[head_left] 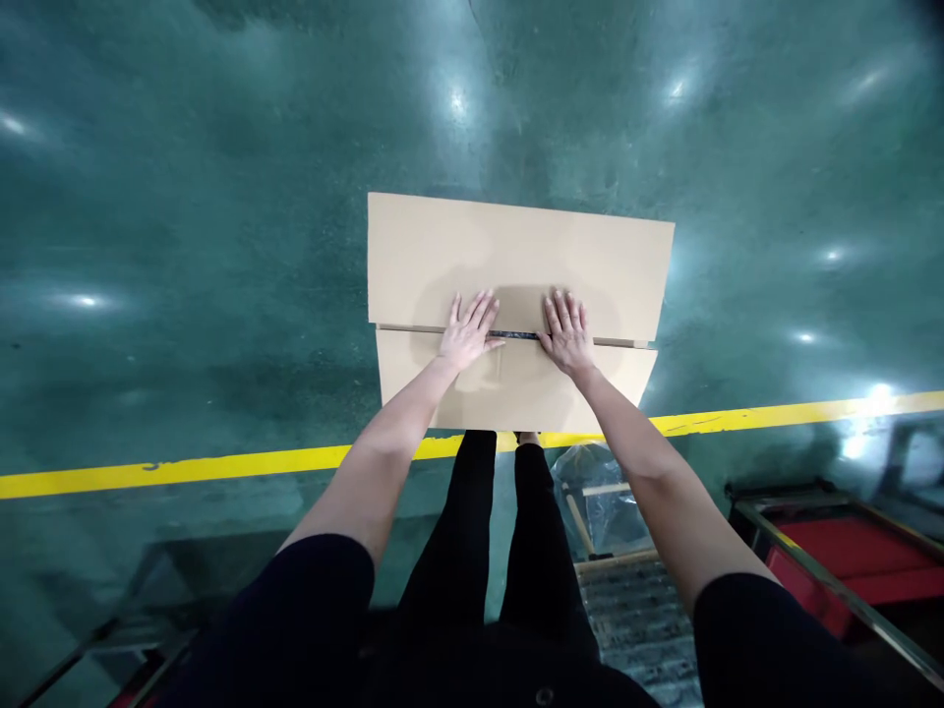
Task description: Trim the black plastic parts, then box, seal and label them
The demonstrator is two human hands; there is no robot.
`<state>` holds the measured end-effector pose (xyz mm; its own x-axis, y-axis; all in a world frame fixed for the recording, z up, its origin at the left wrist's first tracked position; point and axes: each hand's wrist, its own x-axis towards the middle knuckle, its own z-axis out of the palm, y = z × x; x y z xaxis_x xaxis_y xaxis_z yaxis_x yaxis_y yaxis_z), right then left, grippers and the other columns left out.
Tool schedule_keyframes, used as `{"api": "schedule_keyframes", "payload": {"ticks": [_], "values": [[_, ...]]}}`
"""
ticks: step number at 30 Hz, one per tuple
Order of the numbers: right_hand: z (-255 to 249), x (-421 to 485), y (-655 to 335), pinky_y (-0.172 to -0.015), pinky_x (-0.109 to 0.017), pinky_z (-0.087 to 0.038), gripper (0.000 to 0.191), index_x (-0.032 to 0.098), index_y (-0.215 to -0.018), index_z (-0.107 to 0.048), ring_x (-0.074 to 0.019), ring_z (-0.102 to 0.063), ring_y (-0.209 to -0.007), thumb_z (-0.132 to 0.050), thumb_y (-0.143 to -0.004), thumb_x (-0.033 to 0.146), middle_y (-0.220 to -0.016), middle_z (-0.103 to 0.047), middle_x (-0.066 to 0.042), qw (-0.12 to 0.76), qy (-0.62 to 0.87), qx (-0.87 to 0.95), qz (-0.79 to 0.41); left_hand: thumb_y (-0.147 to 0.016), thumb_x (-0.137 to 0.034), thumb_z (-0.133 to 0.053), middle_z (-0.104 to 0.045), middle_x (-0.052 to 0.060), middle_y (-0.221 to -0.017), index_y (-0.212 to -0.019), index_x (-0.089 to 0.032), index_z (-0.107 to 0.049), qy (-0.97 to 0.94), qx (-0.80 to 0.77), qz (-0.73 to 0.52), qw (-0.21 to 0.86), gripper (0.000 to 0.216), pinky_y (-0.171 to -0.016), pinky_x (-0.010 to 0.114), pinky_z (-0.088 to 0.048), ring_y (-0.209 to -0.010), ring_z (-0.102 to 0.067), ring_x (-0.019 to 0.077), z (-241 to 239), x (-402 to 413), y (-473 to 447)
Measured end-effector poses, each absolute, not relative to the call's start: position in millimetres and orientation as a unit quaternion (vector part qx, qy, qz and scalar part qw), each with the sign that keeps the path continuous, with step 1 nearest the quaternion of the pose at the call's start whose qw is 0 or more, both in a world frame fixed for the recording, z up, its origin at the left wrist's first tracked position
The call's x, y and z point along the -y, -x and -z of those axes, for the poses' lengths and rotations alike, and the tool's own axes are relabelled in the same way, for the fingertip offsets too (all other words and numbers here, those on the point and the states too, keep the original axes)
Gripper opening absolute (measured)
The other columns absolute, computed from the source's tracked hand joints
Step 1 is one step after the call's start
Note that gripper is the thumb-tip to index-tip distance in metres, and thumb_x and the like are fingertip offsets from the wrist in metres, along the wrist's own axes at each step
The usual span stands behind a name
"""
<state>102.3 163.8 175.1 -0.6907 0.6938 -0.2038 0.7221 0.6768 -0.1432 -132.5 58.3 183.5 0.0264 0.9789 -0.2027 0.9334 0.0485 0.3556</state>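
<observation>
In front of my feet stands a brown cardboard box (590, 265) with its two long top flaps folded inward. A narrow gap runs between the flaps, and something dark shows through its middle; the rest of the inside is hidden. My left hand (469, 332) lies flat across the gap, fingers spread on the far flap and thumb over the near one. To its right, my right hand (566, 332) presses flat in the same way, fingers stretched forward. Neither hand holds anything.
A yellow line (243, 464) crosses the green floor (184, 197) beneath the box's near side. Clear plastic wrap (601, 501) over a wooden frame lies right of my legs. Farther right is a metal-framed cart (833, 570) with red contents. Another metal frame (133, 634) stands at lower left.
</observation>
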Motion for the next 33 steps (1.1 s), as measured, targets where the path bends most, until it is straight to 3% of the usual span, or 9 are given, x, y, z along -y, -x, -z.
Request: {"api": "schedule_keyframes", "payload": {"ticks": [5,9,11,13,17,21,24,28,33], "values": [[-159.9,-166.0,-98.4,-0.13,-0.059,-0.007,0.071,0.015,-0.166,-0.02,-0.0308,-0.009,-0.162,-0.029,-0.104,0.051,-0.173,-0.017,-0.013,0.061,-0.41,-0.904,0.107,-0.101,-0.047,-0.05,-0.028,0.016,-0.169,-0.159,-0.014,-0.039,-0.654,-0.726,-0.077,0.198,0.067,-0.129,0.054,0.009,-0.159,-0.019,0.0287,-179.4,-63.5,124.4],[-159.2,-163.6,-97.5,-0.13,-0.058,-0.008,0.072,0.014,-0.164,-0.025,-0.0316,-0.012,-0.161,-0.03,-0.104,0.053,-0.172,-0.02,-0.014,0.062,-0.416,-0.901,0.105,-0.101,-0.052,-0.046,-0.042,0.021,-0.16,-0.15,-0.009,-0.051,-0.554,-0.805,-0.118,0.176,0.065,-0.129,0.052,0.009,-0.155,-0.03,0.0319,-181.8,-80.8,98.4],[-162.8,-158.4,-99.3,-0.13,-0.056,-0.009,0.071,0.013,-0.164,-0.028,-0.0319,-0.014,-0.161,-0.03,-0.105,0.053,-0.172,-0.022,-0.014,0.064,-0.415,-0.902,0.102,-0.101,-0.054,-0.043,-0.039,0.022,-0.162,-0.154,-0.009,-0.046,-0.518,-0.826,-0.135,0.176,0.069,-0.128,0.056,0.011,-0.156,-0.027,0.0339,-184.8,-90.9,85.4],[-168.5,-156.7,-100.7,-0.13,-0.056,-0.012,0.07,0.014,-0.162,-0.032,-0.0324,-0.018,-0.16,-0.03,-0.105,0.053,-0.171,-0.026,-0.014,0.06,-0.41,-0.904,0.1,-0.102,-0.053,-0.04,-0.026,0.019,-0.169,-0.161,-0.014,-0.034,-0.519,-0.823,-0.14,0.183,0.071,-0.125,0.063,0.014,-0.159,-0.016,0.0343,-187.2,-98.9,78.0],[-183.6,-198.1,-83.9,-0.125,-0.054,-0.027,0.068,0.016,-0.15,-0.052,-0.0323,-0.04,-0.148,-0.02,-0.106,0.055,-0.16,-0.046,-0.016,0.013,-0.435,-0.894,0.105,-0.103,-0.05,-0.036,-0.009,0.011,-0.173,-0.165,-0.019,-0.023,-0.54,-0.811,-0.121,0.188,0.071,-0.122,0.068,0.014,-0.161,0.001,0.0322,-185.8,-105.0,78.2],[-188.3,-297.9,-24.8,-0.122,-0.059,-0.027,0.078,0.012,-0.15,-0.048,-0.0316,-0.041,-0.145,-0.005,-0.105,0.058,-0.153,-0.05,-0.02,-0.075,-0.423,-0.899,0.087,-0.102,-0.05,-0.038,-0.014,0.011,-0.173,-0.164,-0.021,-0.028,-0.534,-0.814,-0.136,0.184,0.069,-0.124,0.068,0.012,-0.161,-0.002,0.0327,-180.0,-106.0,82.3],[-180.1,-349.6,20.3,-0.117,-0.061,-0.032,0.086,0.009,-0.136,-0.057,-0.0323,-0.05,-0.136,0.001,-0.104,0.062,-0.135,-0.063,-0.021,-0.07,-0.412,-0.901,0.115,-0.102,-0.05,-0.039,-0.016,0.01,-0.172,-0.163,-0.022,-0.03,-0.53,-0.818,-0.131,0.177,0.068,-0.124,0.066,0.014,-0.161,-0.004,0.0322,-178.2,-108.2,82.5],[-166.5,-353.6,39.7,-0.111,-0.062,-0.038,0.09,0.008,-0.116,-0.065,-0.0331,-0.058,-0.122,0.003,-0.102,0.065,-0.117,-0.068,-0.021,-0.087,-0.441,-0.887,0.107,-0.102,-0.048,-0.041,-0.019,0.009,-0.172,-0.162,-0.023,-0.035,-0.515,-0.83,-0.125,0.174,0.065,-0.125,0.063,0.014,-0.161,-0.006,0.032,-178.8,-108.7,80.3],[-163.0,-331.9,28.7,-0.111,-0.063,-0.038,0.092,0.008,-0.114,-0.065,-0.0328,-0.058,-0.123,0.008,-0.102,0.063,-0.112,-0.068,-0.019,-0.152,-0.419,-0.89,0.094,-0.102,-0.05,-0.041,-0.023,0.008,-0.171,-0.16,-0.025,-0.038,-0.51,-0.84,-0.108,0.149,0.063,-0.126,0.062,0.014,-0.16,-0.011,0.0325,-176.6,-96.0,74.7]]}}
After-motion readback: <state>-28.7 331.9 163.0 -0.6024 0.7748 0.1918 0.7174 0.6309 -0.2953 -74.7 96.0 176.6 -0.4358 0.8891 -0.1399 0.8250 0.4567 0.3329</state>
